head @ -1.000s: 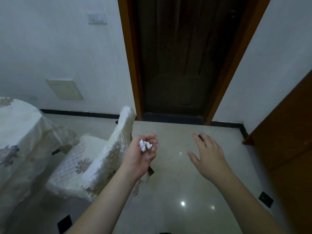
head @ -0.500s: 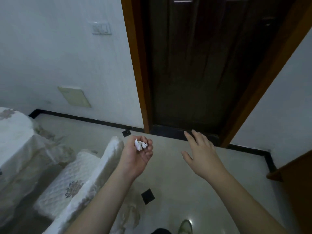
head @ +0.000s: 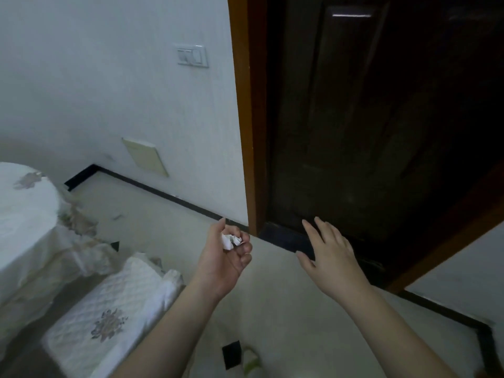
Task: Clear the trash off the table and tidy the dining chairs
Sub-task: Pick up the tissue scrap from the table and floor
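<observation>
My left hand is raised palm-up in the middle of the view, its fingers curled round a small crumpled white piece of paper trash. To its right, my right hand is held out with straight, spread fingers and holds nothing. A dining chair with a white quilted, flower-printed cover stands at the lower left, below my left forearm. The table, draped in a white flowered cloth, fills the left edge.
A dark wooden door in an orange-brown frame is straight ahead, past my right hand. A white wall with a light switch and a beige panel runs to the left. Pale tiled floor lies below.
The view has swung closer to the door and tilted; the chair and table slid to the lower left. Both hands kept their poses, the left still holding the paper.
</observation>
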A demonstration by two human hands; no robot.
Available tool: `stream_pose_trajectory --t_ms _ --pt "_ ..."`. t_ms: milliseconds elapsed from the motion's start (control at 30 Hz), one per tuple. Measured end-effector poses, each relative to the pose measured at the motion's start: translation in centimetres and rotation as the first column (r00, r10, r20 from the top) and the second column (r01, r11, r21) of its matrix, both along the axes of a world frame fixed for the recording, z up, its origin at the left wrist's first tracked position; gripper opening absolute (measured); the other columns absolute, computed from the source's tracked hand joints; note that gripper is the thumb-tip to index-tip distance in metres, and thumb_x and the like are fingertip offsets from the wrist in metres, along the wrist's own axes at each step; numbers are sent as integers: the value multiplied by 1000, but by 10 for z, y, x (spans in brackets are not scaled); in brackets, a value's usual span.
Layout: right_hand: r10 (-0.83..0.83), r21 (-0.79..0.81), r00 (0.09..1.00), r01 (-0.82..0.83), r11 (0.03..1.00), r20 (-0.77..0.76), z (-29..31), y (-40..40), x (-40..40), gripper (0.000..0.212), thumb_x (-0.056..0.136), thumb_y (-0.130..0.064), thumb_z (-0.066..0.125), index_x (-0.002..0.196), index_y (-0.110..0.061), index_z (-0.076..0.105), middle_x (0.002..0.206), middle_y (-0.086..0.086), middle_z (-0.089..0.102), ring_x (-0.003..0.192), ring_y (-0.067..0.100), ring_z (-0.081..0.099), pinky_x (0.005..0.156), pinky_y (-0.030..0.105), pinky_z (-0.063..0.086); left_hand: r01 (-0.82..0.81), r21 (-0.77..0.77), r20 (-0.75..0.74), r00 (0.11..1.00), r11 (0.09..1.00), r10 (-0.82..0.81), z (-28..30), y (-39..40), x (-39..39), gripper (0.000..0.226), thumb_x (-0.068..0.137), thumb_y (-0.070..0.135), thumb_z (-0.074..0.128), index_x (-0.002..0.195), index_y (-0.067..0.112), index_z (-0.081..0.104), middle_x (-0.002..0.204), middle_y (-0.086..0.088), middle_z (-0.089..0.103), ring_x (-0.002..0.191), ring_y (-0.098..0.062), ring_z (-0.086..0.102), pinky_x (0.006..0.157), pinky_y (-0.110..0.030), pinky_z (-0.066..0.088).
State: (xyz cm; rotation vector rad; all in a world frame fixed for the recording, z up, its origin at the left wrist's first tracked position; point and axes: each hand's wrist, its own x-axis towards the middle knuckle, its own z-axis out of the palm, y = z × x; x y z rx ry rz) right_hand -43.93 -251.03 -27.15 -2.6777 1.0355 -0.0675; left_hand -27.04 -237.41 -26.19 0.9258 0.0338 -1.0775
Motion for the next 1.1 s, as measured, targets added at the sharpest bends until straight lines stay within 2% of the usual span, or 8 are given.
stream_pose_trajectory --t_ms 267,400,567,867,1100 --pt "196 -3 981 -196 981 -10 0 -54 128 66 98 -51 35 152 -32 3 161 -2 4 147 18 4 117 37 8 -139 -75 -22 990 987 138 -6 -31 104 24 86 23 56 64 14 51 71 -5 54 57 -13 51 47 -21 44" --pt "223 33 975 -224 974 24 1 -80 183 65 98 -51 36 152 -33 5 161 -4 6 147 17 5 117 37 10 -141 -56 -3 990 988 141 -4 -41 150 26 85 21 53 61 13 46 72 -7 55 57 -14 52 50 -21 47" --pt "271 53 962 -273 961 34 -2 -107 241 65 98 -50 37 153 -30 8 161 -2 10 146 17 7 117 37 13 -231 -59 2 973 971 231 -3 -51 201 17 79 21 55 64 15 48 73 -5 53 61 -15 50 55 -19 45" --pt "559 42 829 -559 828 25 -11 -156 382 64 99 -49 34 153 -28 6 161 -1 5 146 19 6 117 35 9 -456 -28 25 889 890 457 -10 -92 300 13 74 22 55 66 16 47 73 -4 49 63 -16 50 58 -22 44" --pt "688 51 726 -688 724 19 -4 -208 480 65 99 -49 33 153 -28 3 161 0 3 146 19 5 117 35 11 -600 10 40 800 800 599 -5 -118 354 14 75 23 54 65 17 46 71 -3 48 61 -17 48 63 -27 37"
